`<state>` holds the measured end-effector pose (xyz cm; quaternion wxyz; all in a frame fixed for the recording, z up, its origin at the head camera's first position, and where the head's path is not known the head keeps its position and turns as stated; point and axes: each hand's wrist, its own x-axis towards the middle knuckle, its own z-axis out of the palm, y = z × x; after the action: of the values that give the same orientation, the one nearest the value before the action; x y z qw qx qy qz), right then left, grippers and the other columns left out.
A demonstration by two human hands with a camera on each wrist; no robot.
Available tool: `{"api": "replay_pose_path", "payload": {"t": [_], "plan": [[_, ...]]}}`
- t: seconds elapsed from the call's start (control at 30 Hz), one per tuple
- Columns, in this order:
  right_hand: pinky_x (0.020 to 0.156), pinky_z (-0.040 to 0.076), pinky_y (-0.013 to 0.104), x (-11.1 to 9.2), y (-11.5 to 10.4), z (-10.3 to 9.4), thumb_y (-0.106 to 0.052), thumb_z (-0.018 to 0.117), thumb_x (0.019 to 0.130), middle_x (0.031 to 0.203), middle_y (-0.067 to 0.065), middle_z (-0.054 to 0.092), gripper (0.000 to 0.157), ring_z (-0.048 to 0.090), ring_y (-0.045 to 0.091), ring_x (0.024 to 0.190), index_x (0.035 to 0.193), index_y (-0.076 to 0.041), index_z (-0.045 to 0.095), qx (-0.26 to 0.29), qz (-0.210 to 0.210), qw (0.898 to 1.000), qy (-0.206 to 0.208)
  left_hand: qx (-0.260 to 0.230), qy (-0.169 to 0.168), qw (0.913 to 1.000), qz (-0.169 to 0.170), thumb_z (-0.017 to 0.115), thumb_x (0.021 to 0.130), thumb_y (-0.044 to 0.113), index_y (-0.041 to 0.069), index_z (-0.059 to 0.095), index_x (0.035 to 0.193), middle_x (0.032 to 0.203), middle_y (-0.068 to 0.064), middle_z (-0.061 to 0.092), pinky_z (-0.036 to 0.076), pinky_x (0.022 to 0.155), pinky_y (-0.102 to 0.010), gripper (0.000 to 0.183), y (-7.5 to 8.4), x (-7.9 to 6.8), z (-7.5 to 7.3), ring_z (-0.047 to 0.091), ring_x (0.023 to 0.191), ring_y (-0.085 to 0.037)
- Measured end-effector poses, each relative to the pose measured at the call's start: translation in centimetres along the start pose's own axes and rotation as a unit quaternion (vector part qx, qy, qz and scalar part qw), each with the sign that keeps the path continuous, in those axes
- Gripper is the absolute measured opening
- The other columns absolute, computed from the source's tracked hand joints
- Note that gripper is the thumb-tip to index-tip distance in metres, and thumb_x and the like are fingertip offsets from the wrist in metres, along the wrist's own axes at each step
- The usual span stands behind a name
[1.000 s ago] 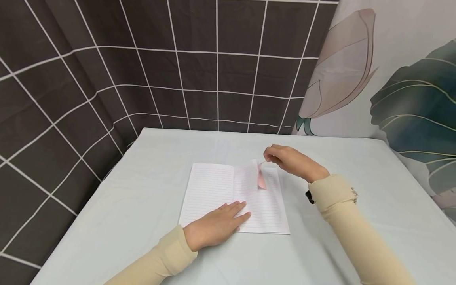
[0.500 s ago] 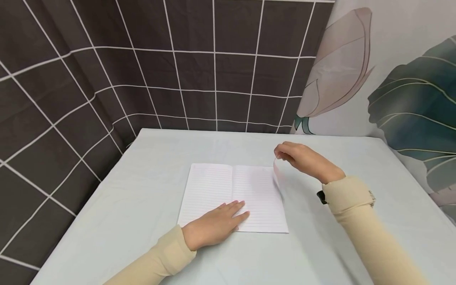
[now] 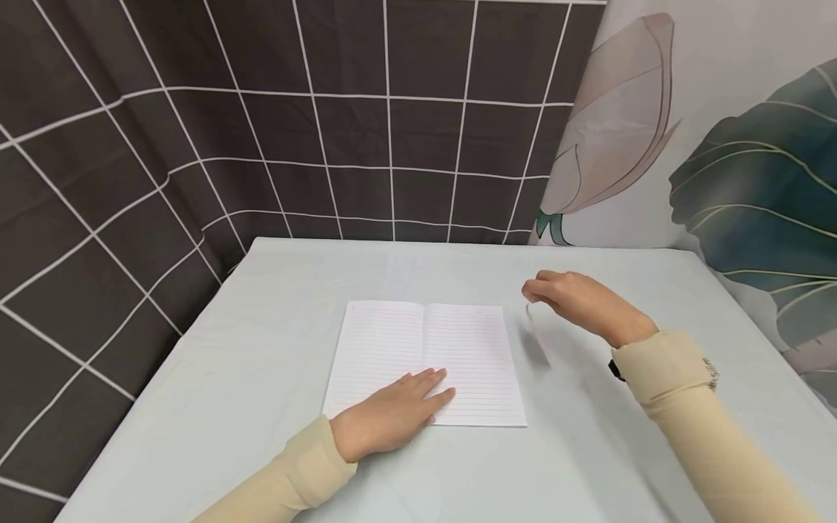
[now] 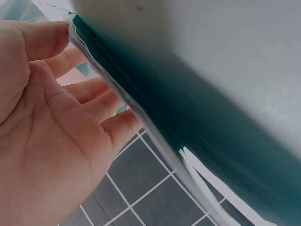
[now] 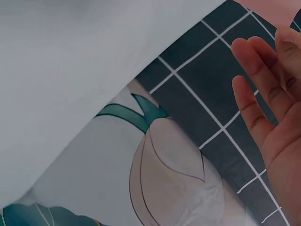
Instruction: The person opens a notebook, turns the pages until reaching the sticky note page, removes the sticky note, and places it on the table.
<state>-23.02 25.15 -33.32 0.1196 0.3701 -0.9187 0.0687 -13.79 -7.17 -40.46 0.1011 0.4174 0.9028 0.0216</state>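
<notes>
An open notebook [image 3: 379, 341] with lined pages lies flat on the white table. Across its lower middle rests my left hand [image 3: 395, 414], palm down with fingers spread over the right page. The left wrist view shows that hand's palm from below, its fingers along the edge of the notebook [image 4: 162, 143]. To the right of the notebook, my right hand [image 3: 585, 301] pinches a thin pink slip of paper [image 3: 539, 341] by its top end. The slip hangs down over the table, seen nearly edge-on from the head. Part of the pink slip [image 5: 277, 10] shows at the right wrist view's top corner.
A white-covered table [image 3: 458, 472] extends around the notebook. Behind and to the left hangs a dark curtain with a white grid [image 3: 340, 131]. A pale curtain with a leaf print [image 3: 758, 189] hangs at the back right.
My right hand has drawn the pink slip out from the pages and carried it right, off the notebook. The lifted page now lies flat. The left hand has stayed on the notebook.
</notes>
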Motion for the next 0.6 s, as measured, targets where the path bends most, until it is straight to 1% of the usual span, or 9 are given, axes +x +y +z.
{"api": "replay_pose_path", "payload": {"t": [0.1, 0.23, 0.33, 0.43, 0.6], "plan": [[0.062, 0.046, 0.027, -0.2, 0.3, 0.0, 0.012, 0.065, 0.078, 0.076, -0.008, 0.053, 0.034, 0.049, 0.006, 0.06, 0.083, -0.02, 0.055, -0.045, -0.018, 0.999, 0.002, 0.002, 0.003, 1.0, 0.002, 0.045, 0.102, 0.022, 0.018, 0.039, 0.147, 0.156, -0.009, 0.03, 0.031, 0.114, -0.04, 0.046, 0.0, 0.0, -0.1, 0.03, 0.145, -0.022], [0.06, 0.045, 0.031, -0.4, 0.8, 0.0, 0.023, 0.063, 0.065, 0.072, -0.005, 0.051, 0.043, 0.046, 0.012, 0.057, 0.084, -0.016, 0.056, -0.109, -0.035, 0.993, -0.011, 0.01, 0.01, 0.9999, 0.004, 0.046, 0.102, 0.021, 0.017, 0.04, 0.146, 0.155, -0.01, 0.032, 0.032, 0.114, -0.039, 0.045, 0.0, 0.0, -0.1, 0.031, 0.144, -0.022], [0.06, 0.044, 0.032, -0.5, 1.1, 0.2, 0.023, 0.063, 0.063, 0.069, -0.004, 0.048, 0.044, 0.043, 0.014, 0.056, 0.083, -0.015, 0.056, -0.139, -0.035, 0.989, -0.027, 0.011, 0.011, 0.9999, 0.004, 0.046, 0.102, 0.021, 0.017, 0.041, 0.146, 0.155, -0.009, 0.032, 0.032, 0.114, -0.039, 0.045, 0.1, 0.0, -0.1, 0.031, 0.144, -0.022], [0.059, 0.043, 0.032, -0.6, 1.5, 0.7, 0.022, 0.066, 0.062, 0.068, -0.003, 0.048, 0.043, 0.043, 0.015, 0.055, 0.083, -0.014, 0.056, -0.153, -0.032, 0.987, -0.038, 0.014, 0.012, 0.9998, 0.004, 0.046, 0.101, 0.021, 0.017, 0.041, 0.146, 0.155, -0.01, 0.033, 0.033, 0.113, -0.039, 0.045, 0.1, 0.0, -0.2, 0.032, 0.144, -0.022], [0.059, 0.046, 0.034, -0.8, 2.0, 2.0, 0.021, 0.069, 0.062, 0.073, 0.0, 0.054, 0.044, 0.052, 0.019, 0.056, 0.085, -0.014, 0.056, -0.164, -0.029, 0.985, -0.045, 0.015, 0.012, 0.9998, 0.004, 0.046, 0.102, 0.021, 0.017, 0.042, 0.146, 0.154, -0.01, 0.034, 0.033, 0.113, -0.039, 0.044, 0.1, -0.1, -0.2, 0.032, 0.143, -0.022]]}}
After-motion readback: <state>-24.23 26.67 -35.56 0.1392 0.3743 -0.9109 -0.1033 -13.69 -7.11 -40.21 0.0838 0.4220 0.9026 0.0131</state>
